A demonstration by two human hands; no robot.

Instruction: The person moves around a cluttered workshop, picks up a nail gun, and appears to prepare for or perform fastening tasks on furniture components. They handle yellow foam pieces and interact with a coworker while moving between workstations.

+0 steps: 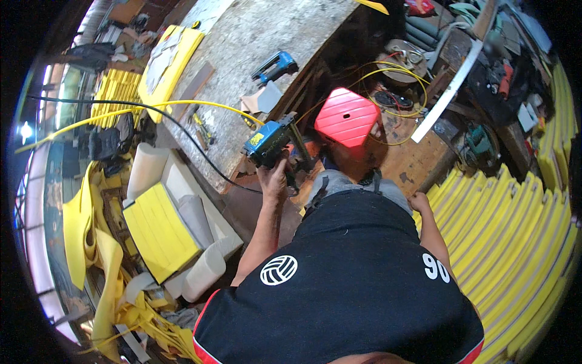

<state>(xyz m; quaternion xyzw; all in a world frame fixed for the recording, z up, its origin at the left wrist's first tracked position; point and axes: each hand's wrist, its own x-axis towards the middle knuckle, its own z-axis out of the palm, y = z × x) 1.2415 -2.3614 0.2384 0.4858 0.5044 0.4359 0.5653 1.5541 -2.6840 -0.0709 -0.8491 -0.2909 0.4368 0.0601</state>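
My left hand [274, 178] is closed round a blue and black air staple gun [270, 143], held beside the near edge of the worktable. A yellow air hose [209, 104] runs across the table toward the gun; exactly where it joins is hard to see. My right hand [417, 202] is at my right hip with the fingers curled in, close to a row of yellow foam strips [485, 212]. Whatever it may hold is hidden. Another blue staple gun [276, 67] lies on the worktable [242, 36].
A red plastic stool [345, 118] stands in front of me. On the left sits a pale chair-like frame with a yellow foam panel [162, 232], near loose foam scraps [160, 324]. A black cable [188, 136] crosses toward the table edge. Tools and coiled hose [418, 109] clutter the far right.
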